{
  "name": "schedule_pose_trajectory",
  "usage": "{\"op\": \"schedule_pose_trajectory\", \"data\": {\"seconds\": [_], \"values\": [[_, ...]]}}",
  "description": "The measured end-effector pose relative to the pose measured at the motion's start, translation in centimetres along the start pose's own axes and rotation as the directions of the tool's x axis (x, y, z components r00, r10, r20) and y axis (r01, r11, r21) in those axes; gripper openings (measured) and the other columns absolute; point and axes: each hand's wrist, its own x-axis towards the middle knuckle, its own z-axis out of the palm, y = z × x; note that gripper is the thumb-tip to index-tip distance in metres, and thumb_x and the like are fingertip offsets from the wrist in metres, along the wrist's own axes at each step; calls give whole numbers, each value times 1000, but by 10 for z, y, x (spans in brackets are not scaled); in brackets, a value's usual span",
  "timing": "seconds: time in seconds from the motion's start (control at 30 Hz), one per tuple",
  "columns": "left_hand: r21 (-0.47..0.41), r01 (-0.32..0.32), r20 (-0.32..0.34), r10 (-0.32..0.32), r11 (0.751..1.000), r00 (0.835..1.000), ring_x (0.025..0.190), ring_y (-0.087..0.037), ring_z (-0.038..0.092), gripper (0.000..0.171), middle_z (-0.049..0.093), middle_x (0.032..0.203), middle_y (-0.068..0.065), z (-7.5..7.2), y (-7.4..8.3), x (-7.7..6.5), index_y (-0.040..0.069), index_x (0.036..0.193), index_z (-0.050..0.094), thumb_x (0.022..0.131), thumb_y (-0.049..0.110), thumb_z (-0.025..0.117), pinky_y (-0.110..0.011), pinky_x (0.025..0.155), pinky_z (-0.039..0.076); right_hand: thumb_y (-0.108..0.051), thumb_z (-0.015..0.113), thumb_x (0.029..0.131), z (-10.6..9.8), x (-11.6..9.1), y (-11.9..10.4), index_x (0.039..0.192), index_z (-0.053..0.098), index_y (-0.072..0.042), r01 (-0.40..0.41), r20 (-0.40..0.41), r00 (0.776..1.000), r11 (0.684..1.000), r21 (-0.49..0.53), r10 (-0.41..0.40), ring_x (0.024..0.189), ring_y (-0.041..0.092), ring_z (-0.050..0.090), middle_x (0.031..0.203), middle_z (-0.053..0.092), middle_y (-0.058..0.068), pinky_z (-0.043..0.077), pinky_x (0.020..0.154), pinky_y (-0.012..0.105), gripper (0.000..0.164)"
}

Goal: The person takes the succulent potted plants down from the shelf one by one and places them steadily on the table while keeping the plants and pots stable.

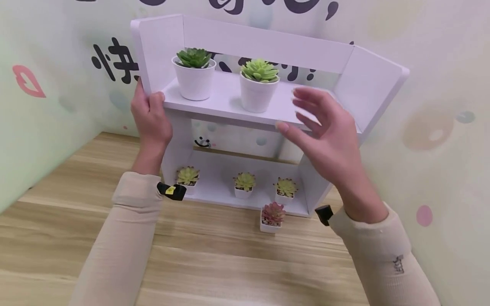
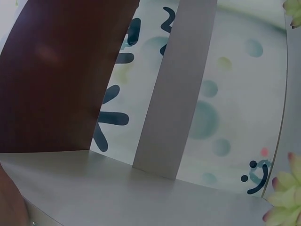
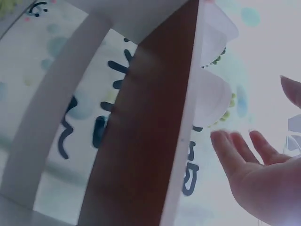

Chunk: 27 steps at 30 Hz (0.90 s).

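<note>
My left hand (image 1: 151, 117) grips the left side of a white two-tier shelf (image 1: 160, 42), thumb at the front edge of the upper board. To the right, my right hand (image 1: 331, 134) hangs in front of that board, its fingers apart and loosely bent, with nothing in them. Nearest to it is a light green succulent in a round white pot (image 1: 257, 93). Left of that sits a dark green succulent in a white pot (image 1: 195, 80). In the right wrist view, the right hand (image 3: 263, 181) is apart from the pot (image 3: 214, 96).
On the lower board stand three small yellow-green succulents, at left (image 1: 187, 176), middle (image 1: 244, 183) and right (image 1: 285, 189). A reddish succulent in a square white pot (image 1: 271, 217) stands on the wooden table (image 1: 214, 259) before the shelf. A printed wall (image 1: 432, 140) lies behind.
</note>
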Motion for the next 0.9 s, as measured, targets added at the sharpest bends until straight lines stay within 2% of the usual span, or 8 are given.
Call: {"op": "schedule_pose_trajectory", "data": {"seconds": [0.1, 0.2, 0.33, 0.4, 0.5, 0.57, 0.77, 0.9], "values": [[1, -6, 4, 6, 1000, 1000, 102, -5, 53, 46, 66, 121, -11, 0, -1, 1, -4, 125, 58, 88, 11, 36, -19, 91, 39, -14, 81, 83, 2, 16, -7, 139, 56, -5, -21, -3, 1000, 999, -35, 21, 134, 18, 56, 142, 58, 6, 46, 109, 30, 61], [9, -5, 7, 5, 1000, 1000, 102, -5, 52, 46, 66, 121, -11, 0, -1, 2, -4, 125, 58, 88, 11, 36, -19, 91, 39, -24, 82, 83, 4, 33, -11, 147, 49, -13, -88, 32, 995, 993, -79, 90, 137, 16, 54, 147, 54, 2, 46, 110, 33, 72], [20, -6, -7, 6, 1000, 1000, 102, -4, 51, 46, 65, 121, -10, -2, 0, 2, -4, 126, 58, 88, 11, 35, -18, 92, 38, -40, 80, 83, 8, 53, -12, 157, 34, -24, -198, 109, 970, 965, -171, 218, 141, 13, 50, 156, 45, -3, 44, 112, 35, 89], [19, -15, -15, 15, 1000, 1000, 102, -4, 52, 46, 66, 121, -10, -2, 0, 2, -5, 125, 58, 88, 11, 35, -18, 91, 38, -45, 80, 81, 11, 61, -10, 158, 31, -25, -229, 151, 954, 953, -197, 260, 142, 14, 49, 158, 43, -4, 43, 113, 34, 93], [14, -23, -14, 23, 1000, 1000, 101, -4, 53, 47, 67, 121, -10, -2, 0, 2, -6, 125, 58, 88, 11, 36, -18, 90, 38, -45, 81, 80, 16, 71, -5, 156, 37, -25, -252, 196, 937, 949, -192, 288, 141, 15, 50, 156, 46, -3, 42, 113, 33, 90], [11, -22, -5, 22, 1000, 1000, 102, -4, 53, 47, 67, 122, -11, -2, 0, 2, -5, 125, 59, 88, 12, 35, -19, 91, 39, -42, 83, 80, 20, 75, -1, 153, 42, -24, -253, 213, 934, 951, -177, 288, 138, 14, 52, 153, 49, -2, 43, 112, 32, 86], [5, -24, 3, 24, 1000, 1000, 102, -4, 54, 46, 67, 121, -10, -1, 1, 2, -5, 124, 58, 88, 12, 35, -19, 91, 40, -47, 84, 77, 29, 87, 4, 151, 45, -23, -307, 168, 925, 931, -196, 341, 130, 7, 50, 148, 53, -3, 37, 113, 29, 86], [13, -18, 2, 18, 1000, 1000, 102, -4, 54, 46, 67, 122, -10, -2, 1, 3, -3, 125, 58, 88, 12, 35, -19, 92, 39, -49, 83, 77, 34, 93, 6, 150, 47, -23, -332, 157, 921, 930, -156, 356, 128, 6, 47, 148, 51, -3, 35, 114, 29, 85]]}}
